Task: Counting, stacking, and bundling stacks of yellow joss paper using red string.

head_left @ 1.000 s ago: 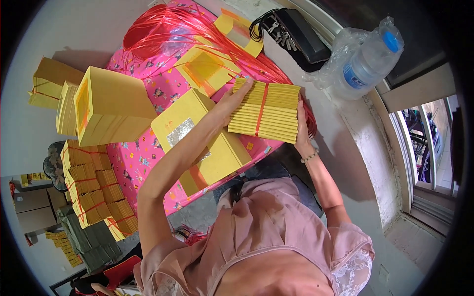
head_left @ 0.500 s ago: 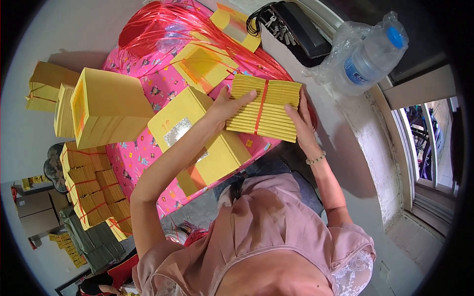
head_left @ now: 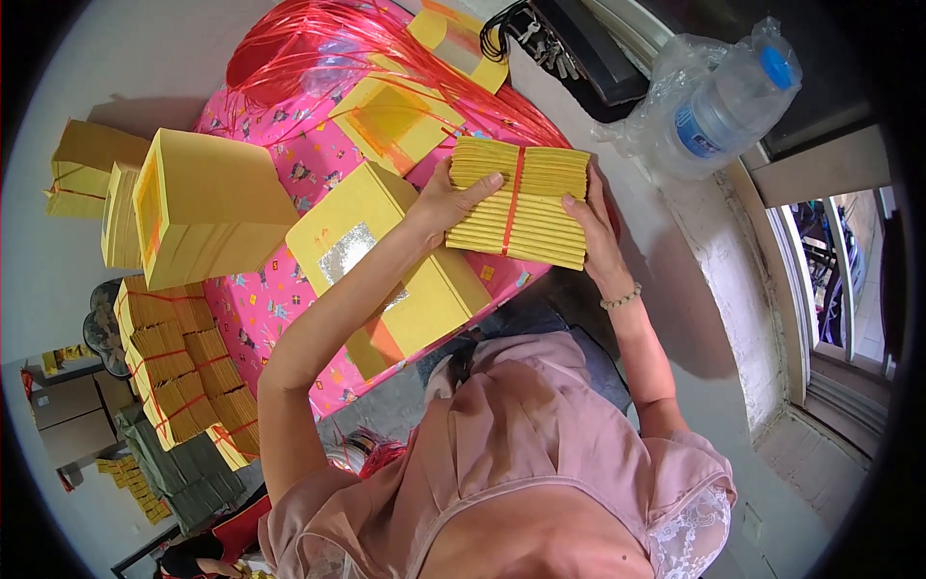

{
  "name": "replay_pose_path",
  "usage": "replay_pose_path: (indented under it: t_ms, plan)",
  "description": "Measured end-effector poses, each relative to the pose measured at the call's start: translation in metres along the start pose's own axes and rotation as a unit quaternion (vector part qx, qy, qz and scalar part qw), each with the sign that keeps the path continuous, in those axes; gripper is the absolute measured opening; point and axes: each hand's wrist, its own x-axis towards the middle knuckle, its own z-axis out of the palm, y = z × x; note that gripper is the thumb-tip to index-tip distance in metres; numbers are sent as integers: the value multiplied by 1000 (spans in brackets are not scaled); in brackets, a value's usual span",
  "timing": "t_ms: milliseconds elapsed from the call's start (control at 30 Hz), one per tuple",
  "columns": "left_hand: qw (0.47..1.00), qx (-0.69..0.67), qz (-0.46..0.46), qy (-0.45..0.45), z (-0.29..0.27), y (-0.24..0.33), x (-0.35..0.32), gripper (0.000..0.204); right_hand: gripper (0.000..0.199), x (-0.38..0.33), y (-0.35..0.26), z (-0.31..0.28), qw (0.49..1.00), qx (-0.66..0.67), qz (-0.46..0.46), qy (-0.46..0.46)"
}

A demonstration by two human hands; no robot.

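Between my two hands is a bundle of folded yellow paper (head_left: 548,181), bound round its middle by a red plastic strip (head_left: 513,198). My left hand (head_left: 449,205) grips its left side, thumb lying on top. On the opposite side my right hand (head_left: 600,230) holds the edge, its thumb on the upper face and the other fingers partly hidden. Just left of the bundle, partly under my left forearm, stands a stack of yellow paper (head_left: 439,280) with a silver patch on top. Loose red plastic strips (head_left: 424,63) trail across the table behind the bundle.
A pink patterned cloth (head_left: 241,318) covers the table. Tall yellow paper stacks (head_left: 212,207) and tied bundles (head_left: 169,357) stand at the left. On the right ledge are a black case (head_left: 593,58) with keys and a plastic-wrapped bottle (head_left: 709,125). Another person's arm (head_left: 207,565) shows at lower left.
Both hands have tilted the bundle slightly and shifted it a little away from me. The grip stays the same.
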Motion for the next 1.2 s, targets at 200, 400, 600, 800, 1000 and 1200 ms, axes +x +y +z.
replay_pose_path:
  t_ms: [200, 400, 600, 800, 1000, 1200]
  plan:
    - [997, 49, -9, 56, 6, 14, -24, 110, 54, -21, 2, -8, 991, -88, -49, 91]
    - [953, 251, 163, 47, 7, 15, -29, 100, 17, -38, 11, -12, 973, -144, -107, 146]
    - [683, 557, 466, 82, 43, 8, -53, 54, 13, -23, 3, -19, 944, -233, -187, 141]
    - [693, 553, 459, -61, 73, -4, -65, 62, 11, -14, -17, -28, 911, -325, -245, 61]
    - [662, 618, 422, -38, 76, -14, -61, 67, 9, -9, -22, -27, 886, -370, -277, 21]
    - [647, 628, 432, -14, 77, -16, -62, 67, 9, -11, -13, -26, 888, -368, -274, 27]
